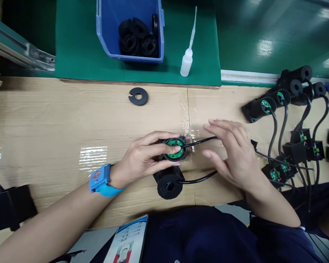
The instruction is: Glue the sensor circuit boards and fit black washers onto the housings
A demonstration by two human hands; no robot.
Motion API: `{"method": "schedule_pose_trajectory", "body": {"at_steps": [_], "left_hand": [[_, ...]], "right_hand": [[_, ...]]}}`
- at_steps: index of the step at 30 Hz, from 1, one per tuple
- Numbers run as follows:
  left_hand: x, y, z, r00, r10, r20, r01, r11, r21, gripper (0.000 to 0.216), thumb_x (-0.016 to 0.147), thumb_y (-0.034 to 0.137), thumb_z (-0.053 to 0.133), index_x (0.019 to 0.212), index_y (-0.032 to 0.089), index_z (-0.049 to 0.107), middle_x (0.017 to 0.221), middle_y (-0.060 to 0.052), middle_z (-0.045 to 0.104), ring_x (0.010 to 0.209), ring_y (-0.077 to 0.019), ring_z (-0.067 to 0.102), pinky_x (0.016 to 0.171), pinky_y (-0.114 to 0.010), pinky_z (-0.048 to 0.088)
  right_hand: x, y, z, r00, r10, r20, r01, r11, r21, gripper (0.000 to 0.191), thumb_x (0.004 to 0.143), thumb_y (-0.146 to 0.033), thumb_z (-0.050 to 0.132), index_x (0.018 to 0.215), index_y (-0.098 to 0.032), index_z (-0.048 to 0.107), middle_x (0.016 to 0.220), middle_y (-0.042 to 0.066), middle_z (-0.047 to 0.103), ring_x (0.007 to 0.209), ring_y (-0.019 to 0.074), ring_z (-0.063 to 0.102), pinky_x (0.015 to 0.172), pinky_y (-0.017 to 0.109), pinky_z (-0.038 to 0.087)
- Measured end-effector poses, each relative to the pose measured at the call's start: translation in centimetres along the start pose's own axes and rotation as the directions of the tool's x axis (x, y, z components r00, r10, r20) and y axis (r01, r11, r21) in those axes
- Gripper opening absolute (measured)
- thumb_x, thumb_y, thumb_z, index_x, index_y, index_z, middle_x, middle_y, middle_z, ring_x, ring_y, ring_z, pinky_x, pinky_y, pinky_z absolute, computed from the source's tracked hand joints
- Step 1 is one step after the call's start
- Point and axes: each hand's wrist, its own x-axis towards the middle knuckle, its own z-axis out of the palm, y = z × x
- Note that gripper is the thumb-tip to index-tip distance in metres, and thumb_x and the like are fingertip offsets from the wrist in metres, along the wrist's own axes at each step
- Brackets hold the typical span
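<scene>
My left hand (145, 155) is wrapped around a small black housing (182, 140) with a round green circuit board (175, 148) in it, one fingertip pressing on the board. A black cable (200, 141) runs from the housing to the right, under my right hand (230, 153), whose fingers are stretched out and spread over it. A second cable (200, 179) leads to a black cylinder (168, 184) lying on the cardboard just below my left hand. A blue wrist strap (102, 179) sits on my left wrist.
A black slotted ring (138, 96) lies on the cardboard (57, 128). On the green mat behind stand a blue bin (106, 40) of black rings and a white squeeze bottle (186, 60). Several cabled black assemblies (285, 109) lie at the right. A printed sheet (130, 241) sits near my body.
</scene>
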Motion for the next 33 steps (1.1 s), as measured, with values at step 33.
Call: {"method": "schedule_pose_trajectory", "body": {"at_steps": [33], "left_hand": [[3.1, -1.8, -8.3, 0.983, -0.163, -0.083, 0.18, 0.79, 0.585, 0.022, 0.101, 0.036, 0.06, 0.114, 0.023, 0.07, 0.123, -0.01, 0.066, 0.116, -0.028, 0.067, 0.102, -0.046, 0.058]], "right_hand": [[-0.7, -0.4, 1.0, 0.996, -0.082, -0.043, 0.085, 0.994, 0.073, 0.003, 0.098, -0.016, 0.066, 0.098, -0.016, 0.069, 0.08, 0.004, 0.068, 0.072, 0.0155, 0.059, 0.069, 0.032, 0.049]]}}
